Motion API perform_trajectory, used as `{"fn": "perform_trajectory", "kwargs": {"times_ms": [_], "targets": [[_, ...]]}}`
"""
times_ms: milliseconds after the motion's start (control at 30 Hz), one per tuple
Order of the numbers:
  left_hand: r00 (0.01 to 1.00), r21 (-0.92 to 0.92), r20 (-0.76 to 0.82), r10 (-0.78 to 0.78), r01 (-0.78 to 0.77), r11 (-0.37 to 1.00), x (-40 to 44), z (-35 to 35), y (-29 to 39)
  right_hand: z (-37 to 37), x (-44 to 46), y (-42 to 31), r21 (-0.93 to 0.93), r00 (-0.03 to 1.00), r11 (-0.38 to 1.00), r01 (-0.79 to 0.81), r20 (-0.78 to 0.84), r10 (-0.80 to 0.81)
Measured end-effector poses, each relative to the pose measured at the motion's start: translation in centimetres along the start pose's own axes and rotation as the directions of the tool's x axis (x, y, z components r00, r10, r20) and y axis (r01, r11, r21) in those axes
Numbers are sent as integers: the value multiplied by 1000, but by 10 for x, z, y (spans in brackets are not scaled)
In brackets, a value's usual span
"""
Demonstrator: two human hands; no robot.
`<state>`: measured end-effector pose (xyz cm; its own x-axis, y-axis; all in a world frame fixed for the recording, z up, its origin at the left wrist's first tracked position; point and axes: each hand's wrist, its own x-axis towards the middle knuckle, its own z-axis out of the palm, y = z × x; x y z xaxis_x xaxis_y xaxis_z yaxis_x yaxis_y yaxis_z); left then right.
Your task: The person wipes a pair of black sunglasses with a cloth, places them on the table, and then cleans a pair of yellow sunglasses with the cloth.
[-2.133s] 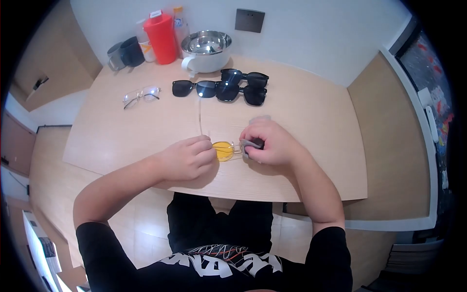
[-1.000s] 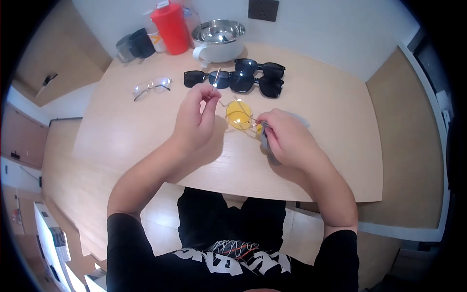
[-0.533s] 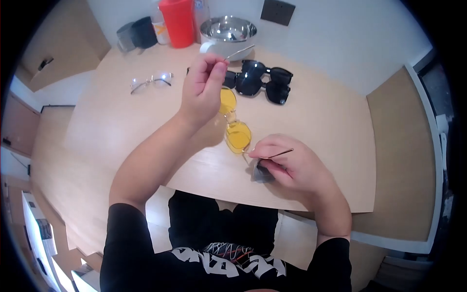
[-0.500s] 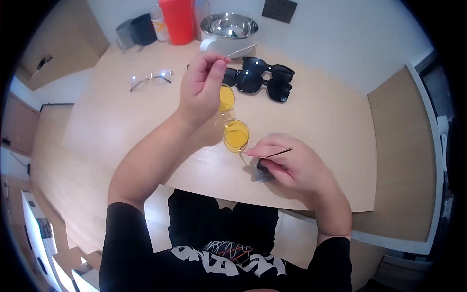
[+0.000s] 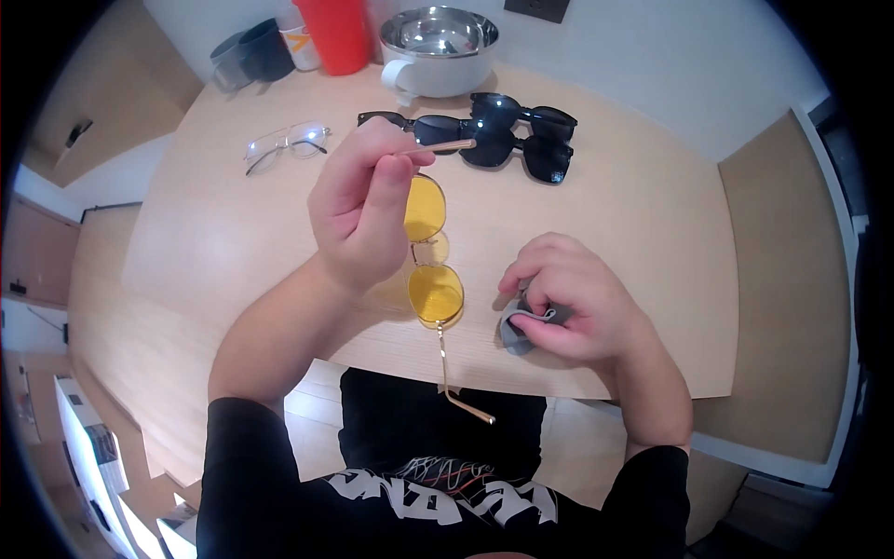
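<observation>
My left hand (image 5: 365, 205) pinches one temple of the yellow-lensed glasses (image 5: 436, 293), which hang on end above the table with thin gold rims. Their other temple points down past the table's front edge. To their right, my right hand (image 5: 577, 298) is closed on a folded grey cloth (image 5: 521, 326), apart from the glasses. Beyond my left hand lie dark sunglasses (image 5: 545, 160), several lenses close together and partly overlapping. Clear glasses (image 5: 289, 142) with a thin metal frame rest further left.
At the back of the wooden table (image 5: 643, 252) stand a steel-lined white bowl (image 5: 438, 70), a red container (image 5: 335, 33), a white cup (image 5: 298, 45) and dark mugs (image 5: 265, 51). A wooden panel (image 5: 792, 298) rises at the right.
My right hand has let go of the yellow glasses and keeps the cloth. My left hand has lifted them and turned them from level to on end.
</observation>
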<state>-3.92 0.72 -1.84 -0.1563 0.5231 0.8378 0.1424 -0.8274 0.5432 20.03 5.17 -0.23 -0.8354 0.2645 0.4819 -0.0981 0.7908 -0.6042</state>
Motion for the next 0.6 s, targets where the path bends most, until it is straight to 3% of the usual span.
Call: {"fn": "perform_trajectory", "kwargs": {"times_ms": [200,300,500,600], "targets": [[998,-54,27,49,-47,997,-3,4,11,0,-10,3,-178,994,979,-103,6,106],[994,-77,72,78,-72,994,1,0,15,-4,-7,1,-183,997,980,-78,-39,72],[997,-140,76,3,7,990,-5,0,20,-4,-2,-7,-271,960,921,-281,-72,271],[996,-230,70,-62,76,970,-3,-1,22,7,3,3,-286,912,889,-358,-310,268]]}}
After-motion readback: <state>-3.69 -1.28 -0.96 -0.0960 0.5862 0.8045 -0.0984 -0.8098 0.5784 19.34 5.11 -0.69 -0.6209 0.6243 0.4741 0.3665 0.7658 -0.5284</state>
